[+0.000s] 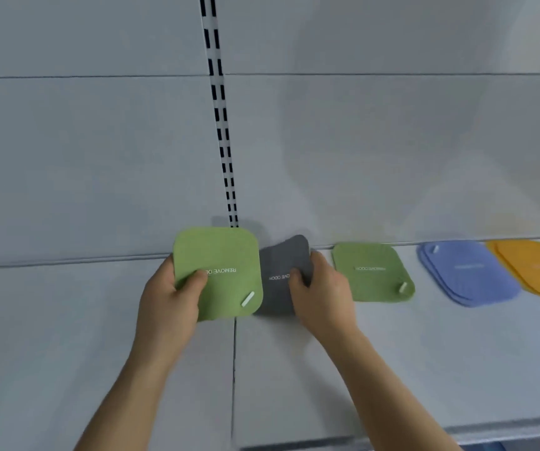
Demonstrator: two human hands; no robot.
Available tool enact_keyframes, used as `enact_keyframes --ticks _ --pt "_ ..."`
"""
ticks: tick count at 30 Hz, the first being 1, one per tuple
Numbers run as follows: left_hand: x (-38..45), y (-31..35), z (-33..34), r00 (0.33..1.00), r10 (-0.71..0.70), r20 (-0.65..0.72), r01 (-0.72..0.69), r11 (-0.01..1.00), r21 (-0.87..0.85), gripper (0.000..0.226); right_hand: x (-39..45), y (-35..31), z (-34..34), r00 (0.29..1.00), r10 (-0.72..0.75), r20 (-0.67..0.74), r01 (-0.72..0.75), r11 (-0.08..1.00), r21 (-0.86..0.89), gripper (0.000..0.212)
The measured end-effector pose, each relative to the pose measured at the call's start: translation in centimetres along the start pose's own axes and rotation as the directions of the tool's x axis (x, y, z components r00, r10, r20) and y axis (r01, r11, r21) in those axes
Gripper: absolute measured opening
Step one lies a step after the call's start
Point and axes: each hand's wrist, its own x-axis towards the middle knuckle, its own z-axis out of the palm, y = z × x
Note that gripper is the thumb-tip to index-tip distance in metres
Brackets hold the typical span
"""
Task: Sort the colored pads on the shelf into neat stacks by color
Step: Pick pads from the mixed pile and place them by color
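Head view: a green pad (pixel 218 271) is held lifted above the shelf (pixel 392 353) in the left hand (pixel 167 297), thumb curled over its near-left part, fingers hidden beneath. Beside it, partly under its right edge, a grey pad (pixel 283 275) is pinched by the right hand (pixel 322 288), thumb on top, and is bowed by the grip. The two pads appear to be in the act of being separated, so the sorting step is judged to be in hand and roughly midway. Further right on the shelf lie a green stack (pixel 372 271), a blue stack (pixel 467 271) and an orange stack (pixel 535 266), flat and in a row, each just beside the next.

The held green pad is nearly square, with no marked long axis; its print is seen upside down and a white tab sits at its near-right corner. Next, a carry rightward onto the green stack is called for, squared to its edges; no grey stack is seen.
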Motion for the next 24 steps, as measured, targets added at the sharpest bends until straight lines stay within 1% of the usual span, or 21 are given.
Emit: enact_keyframes --ticks 2,3,6,8,9,12,14,19,22,24 --pt "-1.0 0.0 0.4 0.999 -0.003 -0.046 0.003 1.000 -0.004 0.019 -0.1 0.4 0.3 0.995 -0.104 0.007 0.103 0.976 -0.192 0.013" --pt "-1.5 -0.1 0.6 0.998 -0.003 -0.063 0.003 1.000 -0.001 0.019 -0.5 0.5 0.3 0.991 -0.136 -0.002 0.131 0.959 -0.253 0.020" --pt "-2.6 -0.1 1.7 0.997 0.010 -0.072 -0.008 1.000 0.020 0.023 -1.3 1.4 -0.3 0.990 -0.140 -0.032 0.123 0.943 -0.310 0.051" --pt "-3.3 0.0 2.5 0.998 0.021 -0.059 -0.019 1.000 0.020 0.022 -1.5 2.6 -1.0 0.989 -0.140 -0.036 0.122 0.942 -0.312 0.059" --pt "-3.5 0.1 2.9 0.999 0.022 -0.049 -0.021 1.000 0.021 0.023 -1.7 3.2 -1.5 0.987 -0.154 -0.035 0.136 0.940 -0.314 0.057" --pt "-3.9 0.6 4.2 0.999 0.035 0.013 -0.035 0.999 0.023 0.026 -2.9 5.2 -3.2 0.974 -0.223 -0.050 0.195 0.924 -0.329 0.040" --pt "-4.1 1.0 5.7 0.997 0.038 0.068 -0.039 0.999 0.020 0.025 -4.6 6.9 -4.4 0.958 -0.279 -0.073 0.236 0.904 -0.356 0.032" --pt "-4.5 1.8 12.2 0.979 0.072 0.189 -0.079 0.997 0.026 0.023 -8.4 11.9 -8.2 0.912 -0.383 -0.146 0.298 0.864 -0.405 0.024" --pt "-5.0 2.2 16.7 0.953 0.066 0.297 -0.084 0.995 0.049 0.024 -9.6 14.6 -10.4 0.908 -0.389 -0.157 0.295 0.859 -0.419 0.021" --pt "-4.8 2.4 19.3 0.937 0.066 0.342 -0.106 0.989 0.100 0.026 -9.7 16.0 -11.5 0.906 -0.390 -0.165 0.294 0.859 -0.419 0.019"
